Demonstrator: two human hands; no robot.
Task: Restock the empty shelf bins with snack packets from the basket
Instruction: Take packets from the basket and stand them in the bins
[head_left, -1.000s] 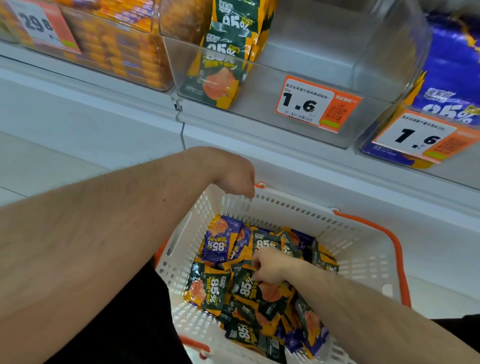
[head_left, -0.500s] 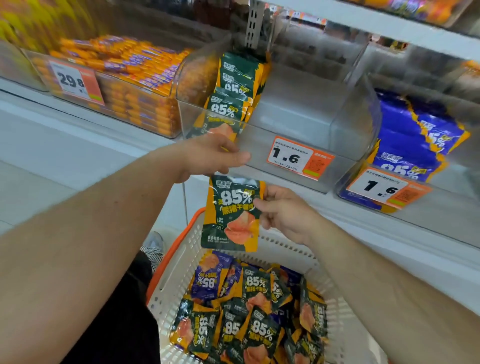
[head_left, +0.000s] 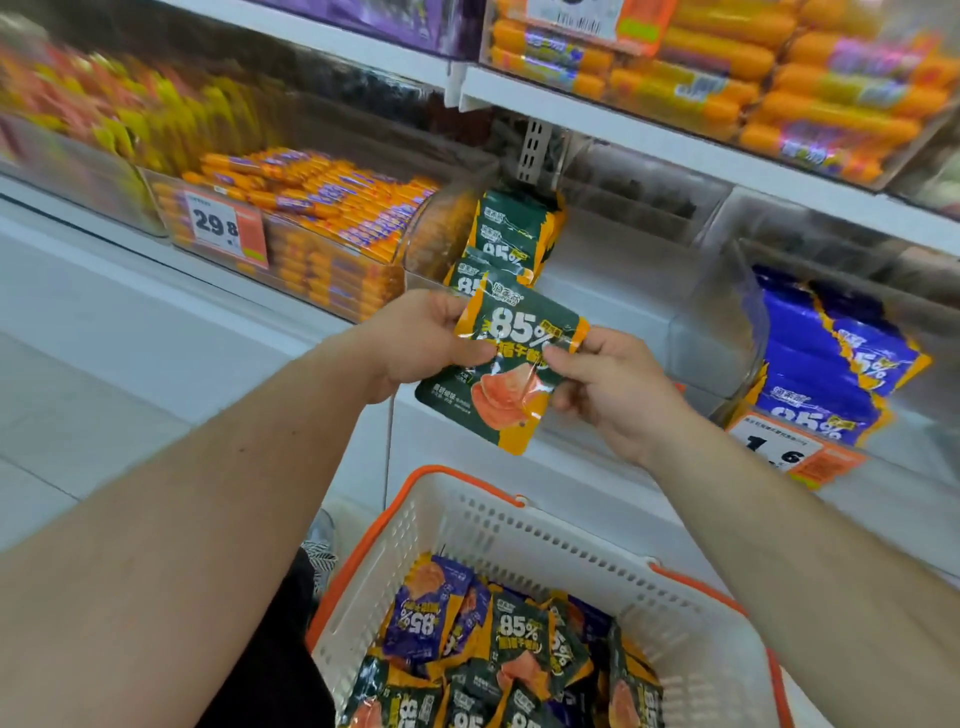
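Flat green-and-orange foil snack packet (head_left: 506, 364) held in front of the clear plastic shelf bin (head_left: 613, 291), above the white perforated basket (head_left: 519, 540); pinched by left hand (head_left: 415, 338) and right hand (head_left: 613, 389) at opposite edges. Judged light, limp, slick-skinned, contents possibly brittle: best gripped at sealed edges, not squeezed mid-panel.

Clear bin (head_left: 623, 291) stands roomy right of its stacked green packets (head_left: 511, 239).

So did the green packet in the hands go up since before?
Yes. The green packet rose from just above the basket rim to overlap the green packets already in the bin.
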